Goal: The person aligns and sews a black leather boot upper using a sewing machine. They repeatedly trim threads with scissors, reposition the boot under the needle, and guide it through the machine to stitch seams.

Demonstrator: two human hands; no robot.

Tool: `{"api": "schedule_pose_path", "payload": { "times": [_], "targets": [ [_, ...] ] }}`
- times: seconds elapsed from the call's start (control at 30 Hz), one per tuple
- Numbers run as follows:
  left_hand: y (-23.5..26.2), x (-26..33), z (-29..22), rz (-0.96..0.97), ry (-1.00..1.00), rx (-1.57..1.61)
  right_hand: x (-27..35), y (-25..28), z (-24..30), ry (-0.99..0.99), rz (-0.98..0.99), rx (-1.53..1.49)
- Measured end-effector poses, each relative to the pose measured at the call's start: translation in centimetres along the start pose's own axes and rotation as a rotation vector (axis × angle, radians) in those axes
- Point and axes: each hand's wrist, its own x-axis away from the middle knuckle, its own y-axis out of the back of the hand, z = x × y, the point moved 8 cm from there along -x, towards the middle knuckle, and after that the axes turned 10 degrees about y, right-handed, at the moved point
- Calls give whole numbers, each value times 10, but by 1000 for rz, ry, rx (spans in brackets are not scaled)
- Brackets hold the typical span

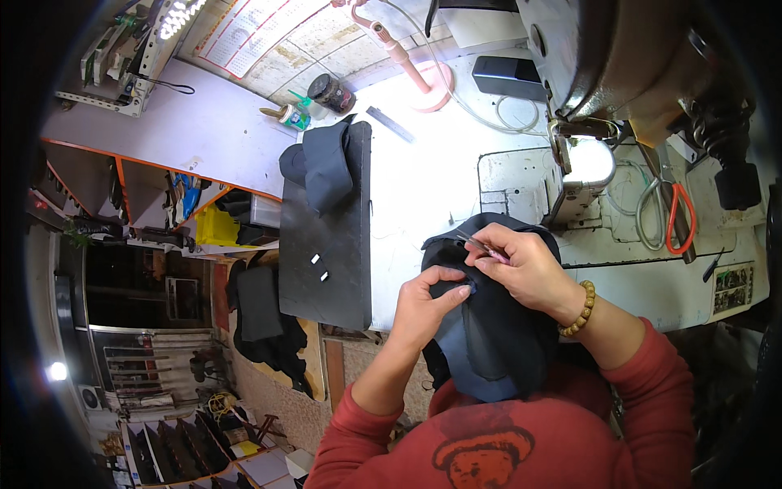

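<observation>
Dark cloth [505, 342], folded and apparently stitched from several pieces, lies over my lap and up onto the front edge of the white table. My left hand [425, 306] pinches a fold of it between thumb and fingers, near a small bluish patch. Just to the right, my right hand [529, 269] is closed round a small slim tool [498, 257] with a pinkish handle and a thin metal tip pointing up and left. Its exact kind is too small to make out. Both hands are close together over the cloth.
A sewing machine [582, 175] stands at the right, with orange-handled scissors [683, 220] beside it. Left of the work, a black board [326, 269] bears dark cut pieces [328, 167]. Behind are a pink lamp stand [432, 85], a jar [331, 94] and a metal ruler [390, 124].
</observation>
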Motion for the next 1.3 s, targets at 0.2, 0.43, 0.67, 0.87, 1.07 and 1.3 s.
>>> {"api": "schedule_pose_path", "payload": {
  "times": [0.2,0.43,0.67,0.87,1.07,1.3],
  "targets": [
    [-5,0,9,-4,104,336,-3,-1,-11,-81,46,17],
    [-2,22,-16,22,85,410,1,0,-7,-62,70,-73],
    [0,36,-32,-31,68,363,7,-11,13,-54,137,-18],
    [-1,41,-32,9,50,352,12,-17,2,-176,146,-142],
    [1,43,-28,-18,61,415,19,3,31,-60,-20,-70],
    [2,49,-38,-82,24,464,49,-7,82,223,-12,602]
  ]
}}
